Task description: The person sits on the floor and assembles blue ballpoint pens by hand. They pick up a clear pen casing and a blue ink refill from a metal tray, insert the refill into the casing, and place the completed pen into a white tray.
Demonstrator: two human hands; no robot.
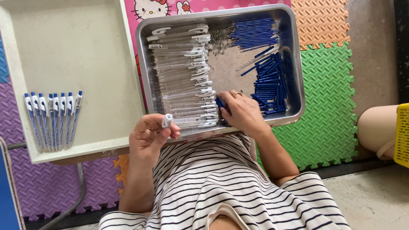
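I note a steel tray resting on the lap, holding a stack of clear pen barrels at its left and blue refills at its right. A shallow cream tray sits to the left, with a row of finished blue-and-white pens along its near edge. Nothing blocks either hand. The left hand has its fingers closed on a clear barrel, held end-on at the steel tray's near rim. The right hand rests inside the steel tray, fingers curled onto blue parts.

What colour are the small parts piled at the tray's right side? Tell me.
Dark blue. The small parts lie heaped in the metal tray, clearest in the head view.
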